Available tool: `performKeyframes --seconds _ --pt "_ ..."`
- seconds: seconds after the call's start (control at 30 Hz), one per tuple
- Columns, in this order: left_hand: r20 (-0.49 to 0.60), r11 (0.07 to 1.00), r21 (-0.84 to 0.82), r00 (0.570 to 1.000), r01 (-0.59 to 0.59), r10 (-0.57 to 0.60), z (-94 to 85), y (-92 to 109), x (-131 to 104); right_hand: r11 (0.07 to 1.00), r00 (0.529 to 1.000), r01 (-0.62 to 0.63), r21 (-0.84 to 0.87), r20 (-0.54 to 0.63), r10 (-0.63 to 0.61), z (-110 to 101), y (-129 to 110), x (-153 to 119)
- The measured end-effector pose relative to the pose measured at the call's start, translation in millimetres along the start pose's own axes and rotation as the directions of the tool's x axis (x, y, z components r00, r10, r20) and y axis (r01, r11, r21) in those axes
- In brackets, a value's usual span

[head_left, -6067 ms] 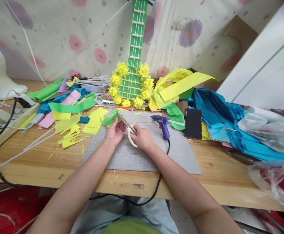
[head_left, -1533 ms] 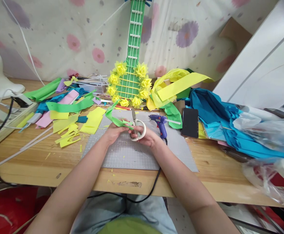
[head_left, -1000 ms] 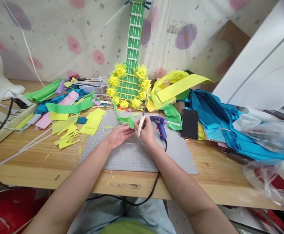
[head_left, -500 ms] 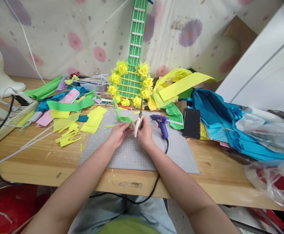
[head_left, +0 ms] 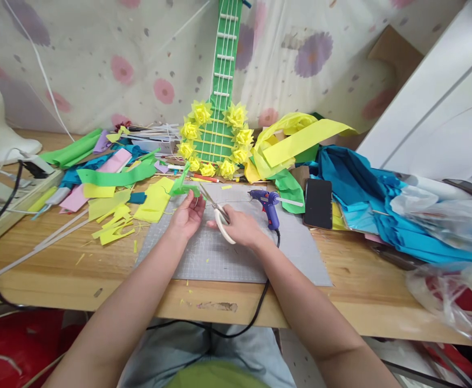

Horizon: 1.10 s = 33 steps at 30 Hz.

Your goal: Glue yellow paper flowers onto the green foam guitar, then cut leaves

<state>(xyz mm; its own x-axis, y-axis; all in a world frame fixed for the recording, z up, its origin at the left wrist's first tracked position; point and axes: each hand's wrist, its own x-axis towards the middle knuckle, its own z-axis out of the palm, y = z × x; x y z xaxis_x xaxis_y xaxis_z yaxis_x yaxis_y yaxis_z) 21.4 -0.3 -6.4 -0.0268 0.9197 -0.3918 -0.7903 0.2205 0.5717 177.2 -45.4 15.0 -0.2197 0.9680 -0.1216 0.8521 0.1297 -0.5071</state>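
Note:
Pinched in my left hand is a strip of green crepe paper, its loose end sticking up toward the back. My right hand grips a pair of scissors by the white handles, with the blades pointing up and left near the green paper. Both hands are above the grey cutting mat. A blue-purple glue gun with a glue stick in it lies right of my right hand. Behind the mat stands a green paper guitar ringed with yellow paper flowers.
Yellow paper pieces and a green strip lie to the left. A phone sits beside the mat, near blue crepe paper. A black cord hangs over the table's front edge. At left is a power strip.
My left hand has moved left with the green paper. The scissors have swung from pointing straight ahead to pointing up-left, and my right hand has turned with them.

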Motion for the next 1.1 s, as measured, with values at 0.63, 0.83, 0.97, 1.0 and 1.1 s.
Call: performKeyframes --seconds 0.63,0.83,0.97,1.0,1.1 --pt "0.071 0.982 0.161 0.994 -0.094 0.083 0.1 -11.0 -6.2 0.995 0.995 0.061 0.079 0.075 -0.067 -3.4 10.7 7.4" --pt "0.056 0.984 0.158 0.995 -0.086 0.079 0.9 -9.0 -7.1 0.994 0.994 0.067 0.088 0.079 -0.074 -2.5 13.5 7.6" --pt "0.056 0.983 0.152 0.994 -0.102 0.095 0.0 -8.1 -6.1 0.992 0.99 0.084 0.096 0.104 -0.094 -2.8 15.0 6.7" --pt "0.056 0.982 0.153 0.994 -0.106 0.099 -0.1 -8.1 -5.8 0.992 0.989 0.085 0.093 0.109 -0.095 -3.1 14.7 6.4" --pt "0.055 0.984 0.142 0.994 -0.103 0.096 0.2 -8.3 -5.7 0.993 0.991 0.076 0.086 0.104 -0.085 -3.9 12.6 6.1"
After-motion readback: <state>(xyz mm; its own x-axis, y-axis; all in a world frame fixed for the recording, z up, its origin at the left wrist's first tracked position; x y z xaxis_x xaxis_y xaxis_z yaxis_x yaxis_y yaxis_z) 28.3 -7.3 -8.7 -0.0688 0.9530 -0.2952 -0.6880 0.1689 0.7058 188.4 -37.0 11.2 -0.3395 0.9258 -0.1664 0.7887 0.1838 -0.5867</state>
